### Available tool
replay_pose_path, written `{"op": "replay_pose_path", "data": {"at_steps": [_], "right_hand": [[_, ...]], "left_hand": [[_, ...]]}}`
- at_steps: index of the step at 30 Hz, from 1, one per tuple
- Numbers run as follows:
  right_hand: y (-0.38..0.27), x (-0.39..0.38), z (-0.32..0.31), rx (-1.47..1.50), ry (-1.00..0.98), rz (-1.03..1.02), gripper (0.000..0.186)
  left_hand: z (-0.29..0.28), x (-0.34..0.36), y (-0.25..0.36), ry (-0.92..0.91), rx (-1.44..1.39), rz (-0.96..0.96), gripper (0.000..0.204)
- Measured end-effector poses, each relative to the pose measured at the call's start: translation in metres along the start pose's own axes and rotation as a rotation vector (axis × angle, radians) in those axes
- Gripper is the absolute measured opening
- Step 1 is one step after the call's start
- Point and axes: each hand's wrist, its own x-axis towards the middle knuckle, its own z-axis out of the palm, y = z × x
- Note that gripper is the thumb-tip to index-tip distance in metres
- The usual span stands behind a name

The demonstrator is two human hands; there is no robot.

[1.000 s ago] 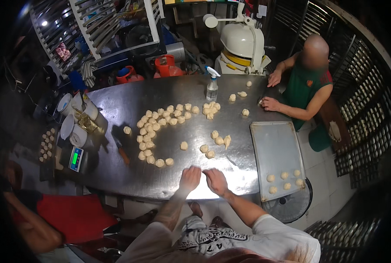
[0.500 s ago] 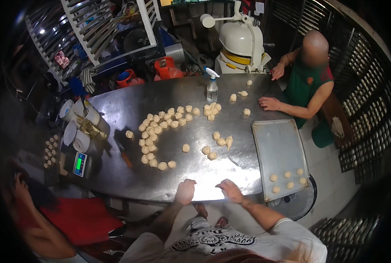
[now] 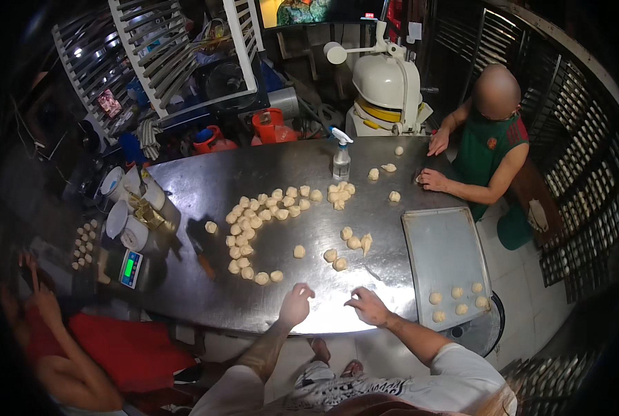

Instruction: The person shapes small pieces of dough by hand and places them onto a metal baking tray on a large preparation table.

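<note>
Find pale round dough balls (image 3: 299, 252) on grey metal tabletop (image 3: 292, 225), beyond left hand (image 3: 295, 307) and right hand (image 3: 370, 308). Note curled fingers (image 3: 304, 290); cannot tell whether pinching. Count six more inside rectangular grey metal tray (image 3: 445, 249).

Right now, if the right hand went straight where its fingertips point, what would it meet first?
The right hand would probably meet the left hand first, across bare tabletop; whether both are level is hard to tell.
</note>
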Motion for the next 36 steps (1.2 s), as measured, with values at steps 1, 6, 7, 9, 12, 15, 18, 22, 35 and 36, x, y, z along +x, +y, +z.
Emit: {"op": "replay_pose_path", "data": {"at_steps": [1,6,7,9,12,15,18,22,35,36], "right_hand": [[-0.010,0.032,-0.005,-0.128,0.140,-0.100,0.029],[-0.044,0.051,0.040,-0.073,0.196,0.184,0.027],[-0.042,0.026,0.042,-0.007,0.208,0.199,0.029],[-0.017,-0.010,0.041,0.105,0.179,0.079,0.036],[0.000,-0.001,0.000,0.043,-0.049,0.106,0.038],[-0.021,0.068,0.010,-0.191,0.295,-0.060,0.035],[-0.044,0.055,0.034,-0.002,0.305,0.155,0.033],[-0.004,-0.004,0.020,0.077,0.131,0.055,0.034],[-0.010,0.004,0.002,0.047,0.062,0.037,0.024],[-0.006,0.026,-0.002,-0.077,0.143,-0.057,0.024]], "left_hand": [[-0.003,0.024,0.014,0.056,0.177,0.083,0.020],[0.023,0.023,0.024,0.091,0.142,0.091,0.020],[0.029,-0.011,0.015,0.073,0.133,0.078,0.020],[0.020,-0.040,-0.025,-0.164,0.246,0.015,0.019],[0.004,0.001,-0.006,-0.111,0.169,0.098,0.021],[0.006,0.055,0.031,0.085,0.238,0.176,0.018],[0.021,0.035,0.029,0.045,0.027,0.027,0.017],[0.015,-0.023,-0.019,-0.026,0.180,0.028,0.022],[0.005,-0.021,-0.016,-0.061,0.138,0.029,0.018],[0.000,0.007,-0.009,-0.034,0.209,0.095,0.017]]}}
